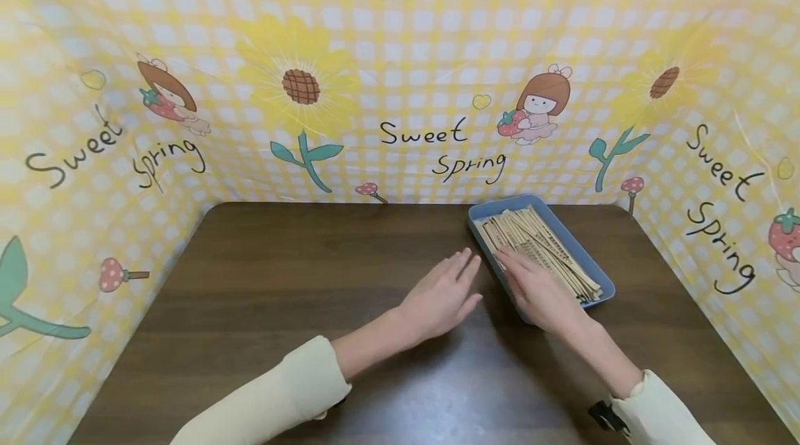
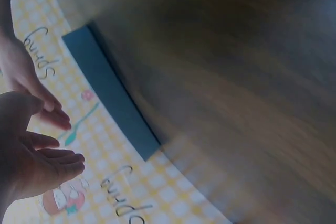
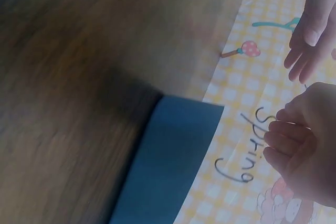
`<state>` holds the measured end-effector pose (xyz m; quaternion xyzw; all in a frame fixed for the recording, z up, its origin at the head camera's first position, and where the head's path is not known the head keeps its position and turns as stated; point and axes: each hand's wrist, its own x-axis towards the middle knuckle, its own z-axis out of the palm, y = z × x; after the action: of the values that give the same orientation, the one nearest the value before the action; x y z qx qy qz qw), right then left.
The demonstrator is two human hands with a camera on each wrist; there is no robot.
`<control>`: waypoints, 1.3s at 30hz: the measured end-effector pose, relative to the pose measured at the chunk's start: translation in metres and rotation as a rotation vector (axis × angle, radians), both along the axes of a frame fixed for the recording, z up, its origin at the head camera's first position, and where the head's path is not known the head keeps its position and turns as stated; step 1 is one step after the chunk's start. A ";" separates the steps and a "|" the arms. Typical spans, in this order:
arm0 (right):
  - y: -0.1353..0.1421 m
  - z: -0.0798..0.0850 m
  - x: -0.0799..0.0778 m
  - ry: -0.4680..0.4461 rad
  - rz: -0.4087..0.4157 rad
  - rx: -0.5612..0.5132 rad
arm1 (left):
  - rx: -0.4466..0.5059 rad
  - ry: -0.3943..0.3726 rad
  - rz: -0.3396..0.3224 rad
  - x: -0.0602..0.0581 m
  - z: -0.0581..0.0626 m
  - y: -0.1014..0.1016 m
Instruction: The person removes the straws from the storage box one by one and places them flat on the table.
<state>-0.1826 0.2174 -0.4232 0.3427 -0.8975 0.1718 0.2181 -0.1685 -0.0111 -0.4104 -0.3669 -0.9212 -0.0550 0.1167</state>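
Note:
A blue rectangular tray stands at the back right of the table. Inside it lies a pile of thin tan sticks, apparently in printed paper wrappers. My right hand is over the tray's near left edge, fingers extended and holding nothing; whether it touches the tray is unclear. Left of the tray, my left hand hovers with fingers straight and nothing in it. Both wrist views show the tray's outer side below the hands, its contents hidden. The left palm shows in the left wrist view.
A dark brown wooden table lies beneath the hands. Yellow checked cloth with printed flowers and lettering rises along its back and both sides. A black clasp-like piece sits at the right cuff.

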 end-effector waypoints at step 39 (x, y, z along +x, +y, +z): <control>0.099 -0.028 0.021 -0.177 -0.152 0.047 | -0.262 0.239 -0.170 0.030 -0.024 0.105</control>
<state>-0.1617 0.3162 -0.4516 0.2620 -0.9404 0.1634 0.1425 -0.1387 0.0940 -0.4340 -0.4595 -0.8658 0.0996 0.1713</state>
